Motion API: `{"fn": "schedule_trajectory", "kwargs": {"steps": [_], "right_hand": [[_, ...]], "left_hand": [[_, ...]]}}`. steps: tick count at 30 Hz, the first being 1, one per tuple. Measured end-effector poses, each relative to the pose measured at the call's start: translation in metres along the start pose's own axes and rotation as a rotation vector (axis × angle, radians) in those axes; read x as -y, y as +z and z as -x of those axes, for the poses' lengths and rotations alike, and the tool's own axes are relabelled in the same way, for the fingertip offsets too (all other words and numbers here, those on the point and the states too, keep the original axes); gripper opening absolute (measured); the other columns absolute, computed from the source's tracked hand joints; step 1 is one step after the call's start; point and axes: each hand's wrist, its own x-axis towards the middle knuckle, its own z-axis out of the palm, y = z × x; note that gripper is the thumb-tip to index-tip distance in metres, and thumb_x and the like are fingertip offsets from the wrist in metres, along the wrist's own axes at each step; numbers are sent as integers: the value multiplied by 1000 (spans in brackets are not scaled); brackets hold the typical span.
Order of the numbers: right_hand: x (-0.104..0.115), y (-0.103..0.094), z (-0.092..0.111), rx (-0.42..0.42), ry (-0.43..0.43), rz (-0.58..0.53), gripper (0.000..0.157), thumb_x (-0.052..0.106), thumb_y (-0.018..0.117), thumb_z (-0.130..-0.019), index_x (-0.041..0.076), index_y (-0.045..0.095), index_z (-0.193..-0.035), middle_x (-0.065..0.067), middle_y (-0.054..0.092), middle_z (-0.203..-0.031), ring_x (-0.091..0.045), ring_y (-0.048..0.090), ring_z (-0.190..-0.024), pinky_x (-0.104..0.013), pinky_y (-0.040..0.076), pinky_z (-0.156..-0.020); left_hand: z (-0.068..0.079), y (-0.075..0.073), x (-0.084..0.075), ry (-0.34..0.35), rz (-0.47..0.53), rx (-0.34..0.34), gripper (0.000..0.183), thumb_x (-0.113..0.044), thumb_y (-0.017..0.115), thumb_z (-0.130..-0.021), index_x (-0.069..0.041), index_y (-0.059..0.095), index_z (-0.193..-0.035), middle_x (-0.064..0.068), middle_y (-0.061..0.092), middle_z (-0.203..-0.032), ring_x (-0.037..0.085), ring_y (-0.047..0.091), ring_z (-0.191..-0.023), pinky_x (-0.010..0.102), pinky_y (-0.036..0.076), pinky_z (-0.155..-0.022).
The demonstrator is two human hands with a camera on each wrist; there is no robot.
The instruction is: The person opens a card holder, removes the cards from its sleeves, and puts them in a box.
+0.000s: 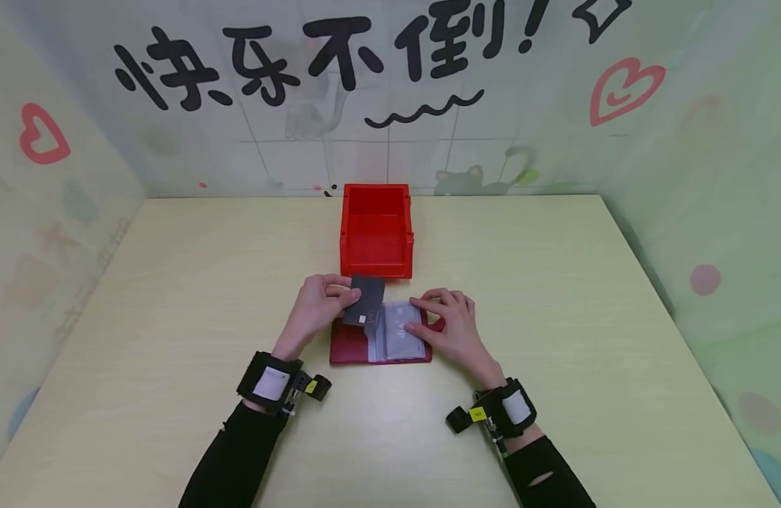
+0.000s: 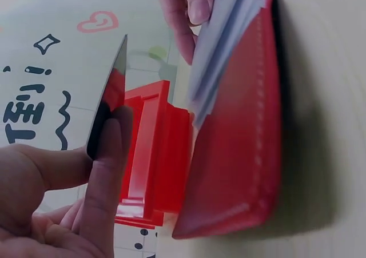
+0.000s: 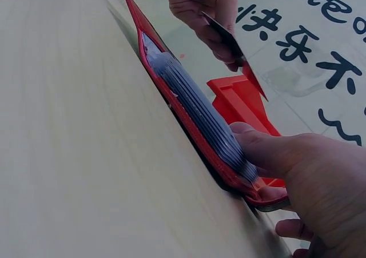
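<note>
My left hand (image 1: 319,308) pinches a dark card (image 1: 367,298) between thumb and fingers, raised above the left side of an open red card holder (image 1: 348,347). From the left wrist the card (image 2: 112,92) is seen nearly edge-on, apart from the holder. Clear plastic sleeves (image 1: 399,337) fill the holder's right half, and a pale card marked VIP shows through the top one. My right hand (image 1: 455,326) grips the holder at its right edge; in the right wrist view its thumb (image 3: 263,146) lies on the stack of sleeves (image 3: 197,112). Some right fingers are hidden there.
A red plastic bin (image 1: 376,271) stands just beyond the card holder, close to the table's back edge. Printed panels (image 1: 517,152) rise behind the pale wooden table (image 1: 206,282) and along both sides. Each wrist wears a black strap with a small camera (image 1: 317,387).
</note>
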Motion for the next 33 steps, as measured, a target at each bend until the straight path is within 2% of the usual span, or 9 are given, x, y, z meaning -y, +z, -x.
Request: {"fn": "schedule_trajectory", "kwargs": {"steps": [4,10,16,18,21,24,28,33], "right_hand": [[1,0,0,-2,1,-4,50,31,81,-83,15,69,-130,-12,59,-126,-30,44,-123,-56,27,-110],[1,1,1,-4,-3,-1,50,31,81,-84,14,69,-130,-12,59,-125,-30,44,-122,-56,27,-110],[0,1,1,-11,-4,0,49,30,81,-84,14,69,-129,-12,60,-125,-30,44,-122,-56,27,-111],[1,1,1,-13,-6,-2,49,30,81,-84,14,70,-129,-12,60,-124,-30,45,-122,-56,27,-110],[1,0,1,-14,-8,-5,49,30,81,-84,14,70,-129,-12,60,-124,-30,45,-121,-56,27,-110],[2,-1,1,-14,-12,-2,48,29,80,-84,14,70,-129,-12,60,-124,-30,45,-120,-56,27,-109],[2,0,1,-11,-17,4,48,30,80,-84,14,70,-129,-12,59,-124,-30,45,-121,-57,27,-109],[1,0,1,-14,-18,9,48,31,80,-84,15,70,-128,-12,60,-124,-30,45,-121,-56,28,-109]], "left_hand": [[-6,4,-8,67,13,-78,39,-20,68,-96,-1,63,-130,20,74,-110,22,69,-85,21,57,-72],[-20,14,-19,128,14,-170,38,-18,68,-96,0,64,-129,22,75,-107,25,69,-86,17,54,-70],[-38,23,-30,191,25,-225,36,-12,63,-98,2,62,-131,24,73,-107,28,66,-84,19,47,-64],[-42,25,-35,194,18,-239,36,-12,62,-99,1,61,-133,22,72,-110,29,66,-87,22,52,-67],[-51,28,-41,213,12,-259,37,-10,60,-99,0,59,-135,21,70,-116,31,66,-96,33,59,-82],[-58,33,-46,234,-3,-276,40,-8,59,-99,-1,56,-138,21,67,-123,33,64,-103,41,58,-94],[-67,39,-53,237,-44,-287,46,-6,56,-100,-1,47,-145,22,63,-127,35,63,-108,44,55,-99],[-77,46,-60,213,-96,-273,53,-4,54,-100,-3,34,-149,24,64,-121,37,66,-105,44,55,-97]]}}
